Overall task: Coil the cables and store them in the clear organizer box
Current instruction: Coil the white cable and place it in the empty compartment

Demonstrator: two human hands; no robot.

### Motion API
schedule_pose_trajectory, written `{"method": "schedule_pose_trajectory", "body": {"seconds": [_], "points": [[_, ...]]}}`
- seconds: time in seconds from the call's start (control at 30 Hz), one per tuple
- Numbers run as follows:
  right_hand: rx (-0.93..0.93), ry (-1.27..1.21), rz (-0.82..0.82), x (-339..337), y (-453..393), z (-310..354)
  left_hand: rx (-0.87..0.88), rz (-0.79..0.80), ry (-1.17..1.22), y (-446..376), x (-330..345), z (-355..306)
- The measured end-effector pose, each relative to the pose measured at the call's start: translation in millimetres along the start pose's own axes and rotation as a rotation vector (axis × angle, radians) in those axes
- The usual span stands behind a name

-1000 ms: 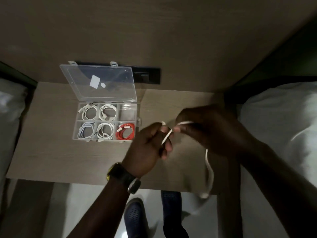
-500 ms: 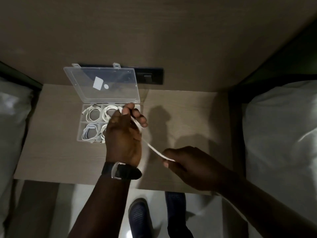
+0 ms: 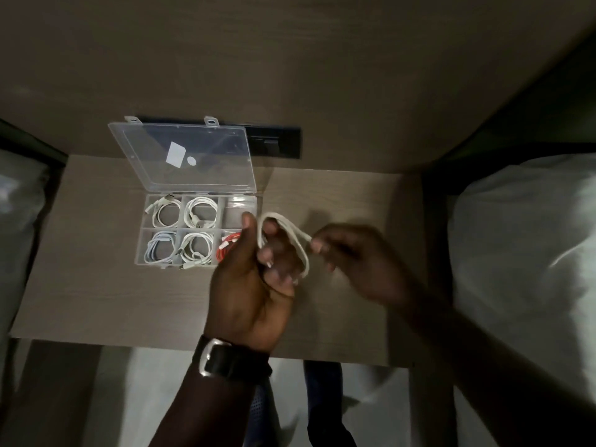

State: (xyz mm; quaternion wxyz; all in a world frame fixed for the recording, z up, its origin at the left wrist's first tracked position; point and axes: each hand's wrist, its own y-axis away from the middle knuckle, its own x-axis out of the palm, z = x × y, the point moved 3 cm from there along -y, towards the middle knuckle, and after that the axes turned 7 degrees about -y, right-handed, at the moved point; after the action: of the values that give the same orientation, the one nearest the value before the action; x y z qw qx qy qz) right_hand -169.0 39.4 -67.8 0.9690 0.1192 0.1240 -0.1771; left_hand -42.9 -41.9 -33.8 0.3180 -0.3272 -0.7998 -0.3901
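Observation:
A white cable (image 3: 295, 235) is looped around the fingers of my left hand (image 3: 254, 275), which is closed on the loops just right of the clear organizer box (image 3: 142, 243). My right hand (image 3: 351, 256) pinches the same cable at its right side. The box lies open on the small wooden table (image 3: 96, 285), its lid (image 3: 183, 156) tilted back. Several compartments hold coiled white cables (image 3: 200, 211); a red cable (image 3: 227, 248) lies in the front right one, partly hidden by my left hand. The back right compartment (image 3: 237, 209) holds no cable.
White bedding lies at the far left (image 3: 16, 221) and the right (image 3: 522, 253) of the table. A dark socket panel (image 3: 277, 143) sits on the wall behind the box. My feet (image 3: 322, 404) show below the table's front edge.
My left hand has come back from over the box toward the table's middle, with more cable looped on its fingers. My right hand rose from the front edge to meet it.

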Motion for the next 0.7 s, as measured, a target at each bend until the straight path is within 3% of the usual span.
{"method": "schedule_pose_trajectory", "body": {"seconds": [0.1, 0.23, 0.37, 0.53, 0.7], "points": [[-0.017, 0.128, 0.241, 45, 39, 1, 0.151, -0.093, 0.060, -8, -10, -15], [-0.156, 0.399, 0.321, 47, 54, 27, 0.182, -0.288, -0.360, -3, -24, -4], [-0.280, 0.432, 0.212, 17, 41, 57, 0.187, -0.316, -0.853, 13, -24, 14], [-0.321, 0.485, 0.064, 11, 38, 58, 0.211, -0.371, -1.040, 20, -17, 17], [-0.234, 0.194, -0.063, 25, 41, 41, 0.040, -0.355, -1.337, 23, -23, 15]]}}
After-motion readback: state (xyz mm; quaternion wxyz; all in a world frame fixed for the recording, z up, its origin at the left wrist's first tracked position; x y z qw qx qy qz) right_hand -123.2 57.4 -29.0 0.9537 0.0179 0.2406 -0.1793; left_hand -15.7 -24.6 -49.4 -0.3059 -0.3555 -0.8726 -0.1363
